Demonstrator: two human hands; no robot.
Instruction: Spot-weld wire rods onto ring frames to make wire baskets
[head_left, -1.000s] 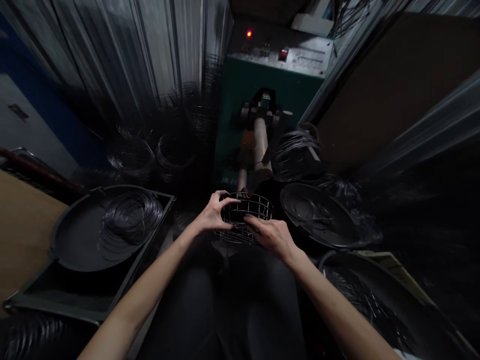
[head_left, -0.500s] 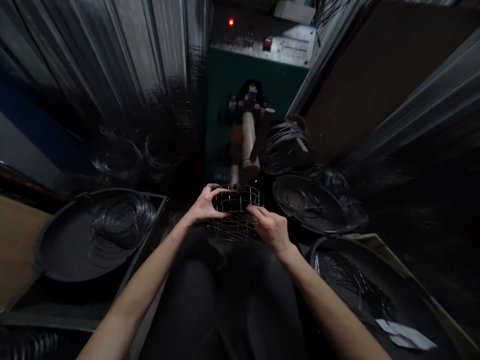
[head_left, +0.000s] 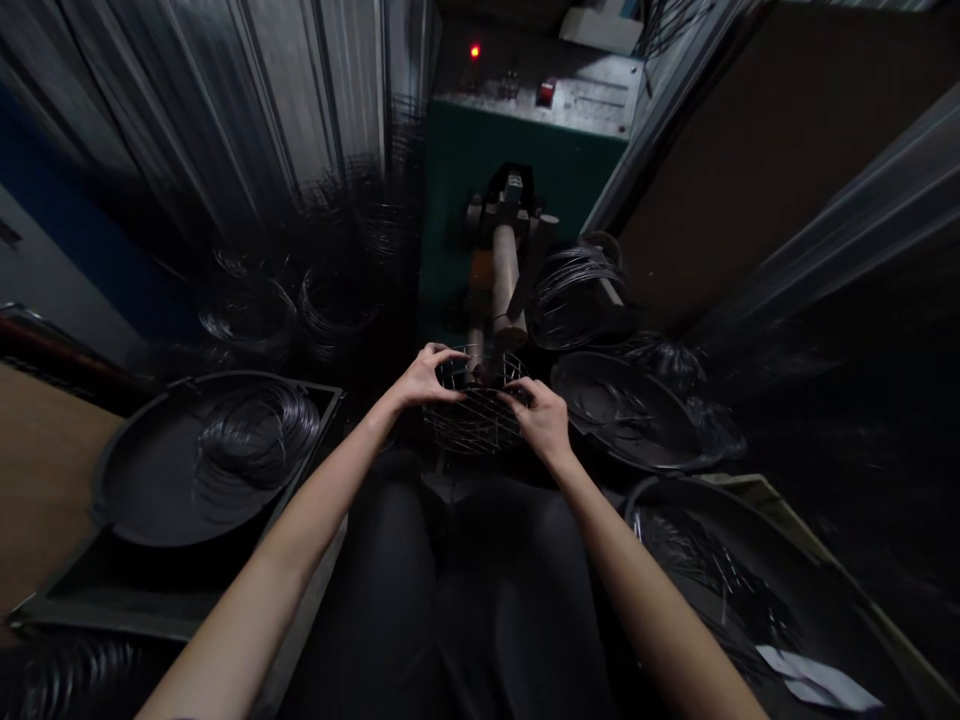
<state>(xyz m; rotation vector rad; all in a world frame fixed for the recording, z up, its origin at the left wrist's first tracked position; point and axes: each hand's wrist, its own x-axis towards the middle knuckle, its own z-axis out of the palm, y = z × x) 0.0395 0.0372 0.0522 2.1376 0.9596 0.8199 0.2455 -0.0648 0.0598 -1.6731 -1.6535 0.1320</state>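
A round wire basket (head_left: 472,420) sits in front of me, just below the arm of a green machine (head_left: 510,170). My left hand (head_left: 424,378) grips its left rim with curled fingers. My right hand (head_left: 541,418) grips the right rim the same way. The basket's far edge lies under the machine's cylindrical arm (head_left: 504,285), whose tip touches or nearly touches the wire. Both of my forearms reach in from the bottom of the view over my dark-clad lap.
At left, a dark round pan (head_left: 150,480) holds loose wire rings (head_left: 255,440). To the right stand another pan (head_left: 630,410) and a bundle of wire rings (head_left: 574,295). A large tub (head_left: 757,590) of wires is at lower right. Wire stacks (head_left: 330,300) line the corrugated wall.
Both hands have pushed the wire basket away from me, up under the machine's arm. The view has shifted slightly.
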